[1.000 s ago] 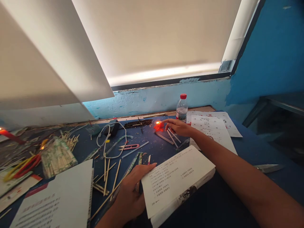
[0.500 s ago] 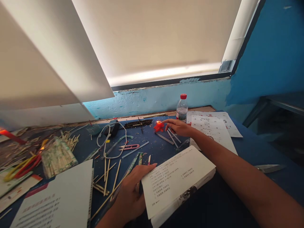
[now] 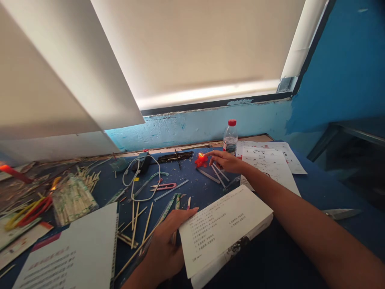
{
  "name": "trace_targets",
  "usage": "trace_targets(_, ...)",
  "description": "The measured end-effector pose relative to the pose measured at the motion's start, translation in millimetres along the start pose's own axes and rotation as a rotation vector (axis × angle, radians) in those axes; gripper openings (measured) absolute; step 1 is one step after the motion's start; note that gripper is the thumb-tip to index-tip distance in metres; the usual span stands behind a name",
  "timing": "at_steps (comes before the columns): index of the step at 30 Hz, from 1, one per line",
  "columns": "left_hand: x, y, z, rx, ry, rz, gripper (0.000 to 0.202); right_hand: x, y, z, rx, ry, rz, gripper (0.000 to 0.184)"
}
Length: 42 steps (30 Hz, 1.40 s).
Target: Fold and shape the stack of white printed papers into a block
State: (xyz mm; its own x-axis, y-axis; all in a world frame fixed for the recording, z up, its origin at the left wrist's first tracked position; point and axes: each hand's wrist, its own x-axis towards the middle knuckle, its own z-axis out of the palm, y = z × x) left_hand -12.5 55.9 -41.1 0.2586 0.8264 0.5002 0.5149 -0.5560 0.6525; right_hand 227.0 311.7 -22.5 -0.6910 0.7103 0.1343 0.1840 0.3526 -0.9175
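Observation:
My left hand (image 3: 167,245) grips the left edge of a thick book (image 3: 224,228), thumb on top of the printed page. The book is tilted, and its page edges face me. My right arm reaches past it over the table. There my right hand (image 3: 227,161) holds nothing that I can see; its index finger points left at a melted red candle (image 3: 201,160) with a small flame. Whether the fingertip touches the wax I cannot tell. Below that hand lie several translucent glue sticks (image 3: 217,176). A red-capped plastic bottle (image 3: 230,138) stands just behind it.
Printed papers (image 3: 267,164) lie at the right, with a knife blade (image 3: 344,213) nearer me. Left are pink thread snips (image 3: 165,186), a white cable (image 3: 147,198), loose sticks (image 3: 147,224), scissors (image 3: 33,210), another lit red candle (image 3: 16,173) and a printed booklet (image 3: 75,245).

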Motion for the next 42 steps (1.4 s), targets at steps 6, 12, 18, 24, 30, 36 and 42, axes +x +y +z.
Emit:
trace_targets(6,1,1,-0.9,-0.005,-0.003,0.005,0.055,-2,-5,0,0.000,0.000,-0.004,0.034)
trace_targets(12,0,1,-0.4,-0.017,-0.010,0.002,0.055,0,0,0,-0.013,0.032,-0.011,0.032)
trace_targets(18,0,4,-11.1,-0.013,-0.078,-0.010,0.057,-3,-14,-2,0.001,0.122,-0.056,0.038)
trace_targets(24,-5,22,-32.0,0.016,-0.198,-0.062,0.068,-21,-42,-12,0.055,0.247,-0.115,0.041)
trace_targets(30,-11,33,-47.5,-0.041,-0.287,-0.055,0.058,-61,-54,-15,0.124,0.302,-0.116,0.040)
trace_targets(36,-9,40,-41.1,-0.007,-0.323,-0.051,0.063,-69,-48,-5,0.188,0.341,-0.050,0.036)
trace_targets(42,-11,41,-35.5,-0.012,-0.322,-0.069,0.069,-45,-40,7,0.293,0.348,0.008,0.031)
